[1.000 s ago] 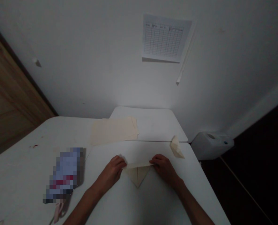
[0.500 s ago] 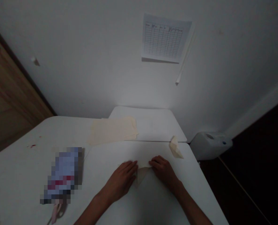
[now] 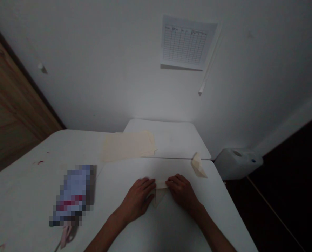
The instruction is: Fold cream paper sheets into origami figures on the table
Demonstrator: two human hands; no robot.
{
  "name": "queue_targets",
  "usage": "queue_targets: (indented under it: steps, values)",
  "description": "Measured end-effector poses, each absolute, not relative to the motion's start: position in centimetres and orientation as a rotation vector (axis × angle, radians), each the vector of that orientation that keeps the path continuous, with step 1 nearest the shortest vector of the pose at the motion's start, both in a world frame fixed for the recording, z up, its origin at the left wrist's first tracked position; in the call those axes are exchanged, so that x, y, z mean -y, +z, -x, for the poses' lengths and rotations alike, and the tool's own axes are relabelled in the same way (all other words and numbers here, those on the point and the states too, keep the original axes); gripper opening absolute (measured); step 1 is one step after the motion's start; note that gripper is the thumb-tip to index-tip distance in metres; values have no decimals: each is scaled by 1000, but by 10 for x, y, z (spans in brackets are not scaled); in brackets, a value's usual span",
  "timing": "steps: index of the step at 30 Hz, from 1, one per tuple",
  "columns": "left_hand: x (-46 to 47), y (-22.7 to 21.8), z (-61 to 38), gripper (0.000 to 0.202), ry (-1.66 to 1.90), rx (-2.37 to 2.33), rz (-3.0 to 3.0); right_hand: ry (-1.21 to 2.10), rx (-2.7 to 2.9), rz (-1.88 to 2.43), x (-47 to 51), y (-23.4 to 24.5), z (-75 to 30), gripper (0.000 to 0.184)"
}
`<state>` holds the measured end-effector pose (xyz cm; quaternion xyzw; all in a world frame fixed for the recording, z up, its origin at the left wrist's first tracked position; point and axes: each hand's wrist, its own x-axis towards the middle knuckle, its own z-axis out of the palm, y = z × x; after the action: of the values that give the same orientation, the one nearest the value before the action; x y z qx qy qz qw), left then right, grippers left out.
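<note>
A cream sheet of paper folded to a point [image 3: 160, 191] lies on the white table [image 3: 150, 224] right in front of me. My left hand [image 3: 138, 198] lies flat on its left part, fingers stretched out and pressing down. My right hand [image 3: 182, 190] rests on its right part, fingers laid along the top fold. Only the narrow middle strip and the downward tip of the paper show between the hands.
A stack of cream sheets [image 3: 128, 145] lies further back. A small folded paper piece [image 3: 198, 165] sits near the table's right edge. A blurred-out object [image 3: 73, 194] and pink-handled scissors [image 3: 65, 238] lie at the left. A white container [image 3: 237, 161] stands on the floor at right.
My left hand has slid right along the fold, from the paper's left end to its middle. The right hand shifted slightly inward. The paper lies flatter, and less of it shows.
</note>
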<state>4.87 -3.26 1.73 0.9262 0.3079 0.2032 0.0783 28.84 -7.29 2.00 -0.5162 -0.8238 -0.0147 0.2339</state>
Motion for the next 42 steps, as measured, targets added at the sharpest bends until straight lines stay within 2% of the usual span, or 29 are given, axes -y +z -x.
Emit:
queue_targets:
  steps: [19, 42]
  values:
    - [36, 23, -55, 38, 522, -874, -2794, 77, 2258, 1393, 76, 20, -269, 30]
    - [37, 17, -56, 35, 607, -943, -2766, 136, 2196, 1381, 77, 14, -263, 26]
